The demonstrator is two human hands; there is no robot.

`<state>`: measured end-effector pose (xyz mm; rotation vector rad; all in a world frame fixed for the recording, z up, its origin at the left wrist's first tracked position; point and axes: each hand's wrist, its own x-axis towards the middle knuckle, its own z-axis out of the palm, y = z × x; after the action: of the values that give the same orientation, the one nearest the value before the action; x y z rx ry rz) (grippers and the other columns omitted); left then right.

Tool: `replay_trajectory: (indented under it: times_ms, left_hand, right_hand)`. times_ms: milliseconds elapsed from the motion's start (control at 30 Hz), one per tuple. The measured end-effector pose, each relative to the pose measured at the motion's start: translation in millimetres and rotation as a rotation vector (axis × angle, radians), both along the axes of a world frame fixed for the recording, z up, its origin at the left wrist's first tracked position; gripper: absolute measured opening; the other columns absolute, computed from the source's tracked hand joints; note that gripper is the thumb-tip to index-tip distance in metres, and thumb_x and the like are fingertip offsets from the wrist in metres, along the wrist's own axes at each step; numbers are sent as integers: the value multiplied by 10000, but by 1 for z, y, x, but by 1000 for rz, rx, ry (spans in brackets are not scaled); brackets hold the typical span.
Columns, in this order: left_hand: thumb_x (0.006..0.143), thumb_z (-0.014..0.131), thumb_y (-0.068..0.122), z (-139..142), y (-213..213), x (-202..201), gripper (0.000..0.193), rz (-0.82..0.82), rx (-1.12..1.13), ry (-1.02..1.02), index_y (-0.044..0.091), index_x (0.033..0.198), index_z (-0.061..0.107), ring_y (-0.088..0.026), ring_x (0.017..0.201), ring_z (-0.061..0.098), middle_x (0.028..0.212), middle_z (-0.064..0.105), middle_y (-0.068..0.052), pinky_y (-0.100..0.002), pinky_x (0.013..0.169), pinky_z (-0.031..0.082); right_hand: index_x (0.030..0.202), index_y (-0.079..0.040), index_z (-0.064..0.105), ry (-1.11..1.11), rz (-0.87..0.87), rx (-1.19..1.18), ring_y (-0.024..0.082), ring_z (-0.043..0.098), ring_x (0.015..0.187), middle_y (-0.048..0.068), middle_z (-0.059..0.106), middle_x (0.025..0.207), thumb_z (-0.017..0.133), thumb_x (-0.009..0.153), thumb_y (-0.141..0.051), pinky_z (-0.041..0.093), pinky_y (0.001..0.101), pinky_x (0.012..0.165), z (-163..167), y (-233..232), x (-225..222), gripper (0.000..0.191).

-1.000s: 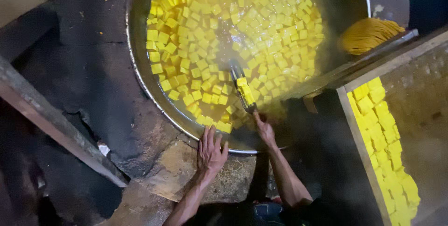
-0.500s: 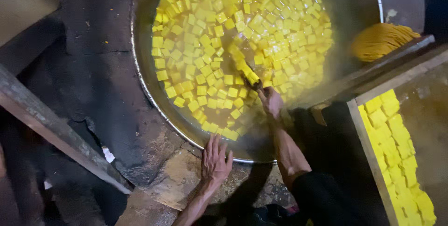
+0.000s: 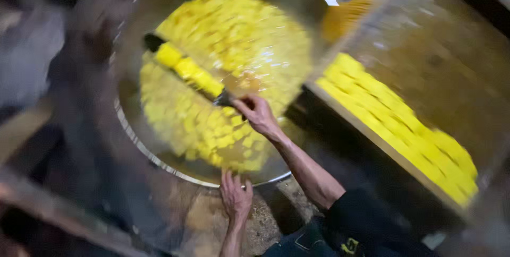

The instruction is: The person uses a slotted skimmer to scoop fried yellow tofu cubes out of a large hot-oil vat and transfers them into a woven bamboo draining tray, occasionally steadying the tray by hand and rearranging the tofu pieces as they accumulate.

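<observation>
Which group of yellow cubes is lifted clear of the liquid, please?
The row on the long flat tool held by the right hand, raised over the pan; the others float.

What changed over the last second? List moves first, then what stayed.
The right hand lifted the long flat scoop out of the liquid, now carrying a row of yellow cubes. Unchanged: it grips the same handle; the left hand rests by the rim of the big round metal pan.

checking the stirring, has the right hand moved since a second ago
Yes: the right hand has gone from the pan's near rim to further in over the yellow cubes.
</observation>
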<state>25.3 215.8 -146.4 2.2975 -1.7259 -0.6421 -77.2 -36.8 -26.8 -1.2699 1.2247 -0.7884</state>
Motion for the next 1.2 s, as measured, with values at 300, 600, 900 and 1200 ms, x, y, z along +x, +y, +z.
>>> replay_trajectory:
  times_ms: [300,600,900,1200]
  left_hand:
    - [930,634,377,-3,34,-7,308,108,-185,-78,135,1084,747,-345,1457,405,1524,518,-118,-498,1166,386]
    - [988,669,235,58,-7,28,168,289,-516,19,117,1095,720,-301,1296,538,1383,635,-110,-499,1095,443]
    - [921,708,78,170,-142,-70,165,-159,-921,187,44,1082,702,-340,1131,633,1169,696,-136,-461,1044,465]
    - [945,701,175,195,-313,-226,232,-711,-649,259,94,1161,674,-345,1137,637,1213,682,-125,-465,1019,472]
  right_hand:
    - [1031,-27,751,250,-79,-211,99,635,667,31,717,807,736,948,-325,533,294,579,181,59,-259,310]
    - [1092,-38,760,926,-332,-89,204,670,691,121,742,868,700,1007,-466,503,338,646,190,100,-427,440]
    - [1036,-65,675,1305,-155,-503,246,667,719,126,711,936,656,1042,-401,551,400,608,119,73,-454,337]
    - [1138,-52,688,1266,-272,-444,212,665,673,105,712,991,665,1036,-357,566,359,544,115,116,-498,323]
